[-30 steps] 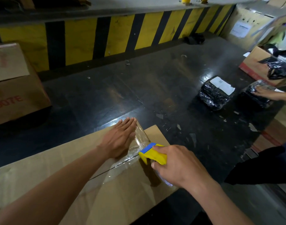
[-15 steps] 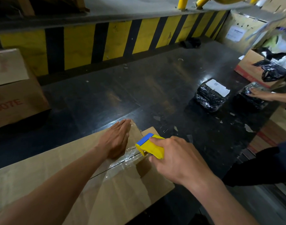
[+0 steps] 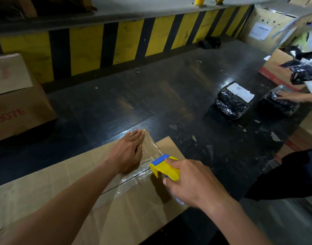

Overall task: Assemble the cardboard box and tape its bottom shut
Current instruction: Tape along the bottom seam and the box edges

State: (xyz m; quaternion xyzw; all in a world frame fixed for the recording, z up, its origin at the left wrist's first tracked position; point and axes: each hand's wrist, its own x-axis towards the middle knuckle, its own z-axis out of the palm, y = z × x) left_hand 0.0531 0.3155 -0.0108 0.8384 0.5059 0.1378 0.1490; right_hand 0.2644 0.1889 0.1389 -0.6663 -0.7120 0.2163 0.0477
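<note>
Head view: our cardboard box [image 3: 45, 200] sits seam [image 3: 116, 186] up on the dark bench [image 3: 134, 103] right in front of us. Our left hand [image 3: 127, 154] presses flat, fingers straight, on the clear tape [image 3: 149, 147] near the box's far edge. Our right hand [image 3: 192, 183] has its fingers wrapped round the yellow-and-blue tape dispenser [image 3: 165, 167] just beside it.

Brown box [image 3: 50, 191] lies flaps-up, closed along a dark seam [image 3: 114, 185]; clear tape [image 3: 149, 147] runs over its far end, yellow-and-blue dispenser [image 3: 166, 167] right at the seam.
</note>
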